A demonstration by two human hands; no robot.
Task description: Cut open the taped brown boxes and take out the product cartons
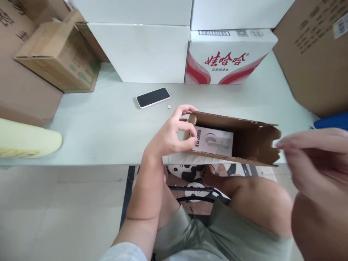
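Note:
A narrow open-topped cardboard box [251, 139] sits at the table's front edge, its right end ragged and torn. Inside, toward the left, lies a white printed box [217, 141] with a grey device picture on it. My left hand [176, 134] is closed around the cardboard box's left end, thumb and forefinger meeting beside the white box. On the right, my right hand [312, 156] is smeared by motion. Its fingertips are pinched together close to the torn cardboard edge; whatever may be between them is hidden.
A phone [153, 98] and a tiny pale item [169, 107] lie on the table [108, 123]. White cartons [146, 54] stand along the back, one with red markings [225, 59]. Brown cartons [62, 58] flank both sides. A pale yellow object [32, 139] is at left.

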